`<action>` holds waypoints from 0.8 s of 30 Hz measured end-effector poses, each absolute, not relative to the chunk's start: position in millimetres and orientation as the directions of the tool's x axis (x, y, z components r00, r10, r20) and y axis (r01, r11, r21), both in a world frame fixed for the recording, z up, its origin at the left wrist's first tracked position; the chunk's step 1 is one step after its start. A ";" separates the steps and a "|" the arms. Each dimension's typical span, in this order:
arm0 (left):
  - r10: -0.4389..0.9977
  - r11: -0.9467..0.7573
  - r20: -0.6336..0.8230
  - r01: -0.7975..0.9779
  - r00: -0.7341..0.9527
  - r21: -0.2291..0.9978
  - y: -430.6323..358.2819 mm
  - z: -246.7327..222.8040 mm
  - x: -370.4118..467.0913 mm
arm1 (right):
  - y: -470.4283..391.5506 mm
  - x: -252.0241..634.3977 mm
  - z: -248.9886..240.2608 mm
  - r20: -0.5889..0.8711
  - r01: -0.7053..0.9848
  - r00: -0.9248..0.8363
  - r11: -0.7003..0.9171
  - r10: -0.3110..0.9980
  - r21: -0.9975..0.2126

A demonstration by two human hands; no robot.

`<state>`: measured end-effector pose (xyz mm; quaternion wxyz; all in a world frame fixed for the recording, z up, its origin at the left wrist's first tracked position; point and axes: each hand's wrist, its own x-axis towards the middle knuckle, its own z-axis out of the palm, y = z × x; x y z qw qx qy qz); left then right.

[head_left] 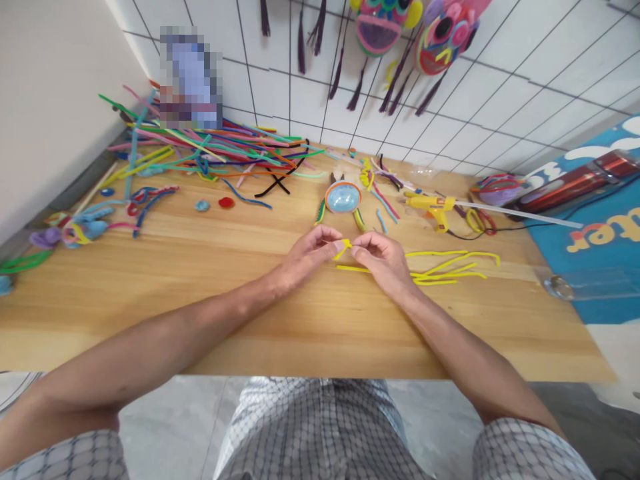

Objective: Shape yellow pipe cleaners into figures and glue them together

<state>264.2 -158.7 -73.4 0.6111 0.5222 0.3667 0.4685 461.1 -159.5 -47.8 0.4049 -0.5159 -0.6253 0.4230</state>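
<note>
Between my fingertips is a short bent yellow pipe cleaner (343, 249). My left hand (316, 251) pinches it from the left, and my right hand (381, 259) pinches its right end. Both hands are over the wooden table (300, 333). Just beyond them lies a pale blue oval piece with an orange rim (343, 198), with dark points on top and green-and-yellow strips at its sides. Several long yellow pipe cleaners (450, 267) lie to the right, partly behind my right hand.
Coloured pipe cleaners (215, 150) are heaped at the back left. Twisted pieces (87, 227) lie at the far left. A yellow glue gun (435, 208), a red flask (590, 180) and a clear bottle (563, 287) are at right. Decorated masks (383, 30) hang above.
</note>
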 end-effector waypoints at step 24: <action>0.932 0.124 -0.085 -0.088 0.354 0.988 -163.2 -66.2 267.1 | -164.1 458.0 -49.9 0.312 0.391 -0.213 0.373 0.926 -0.841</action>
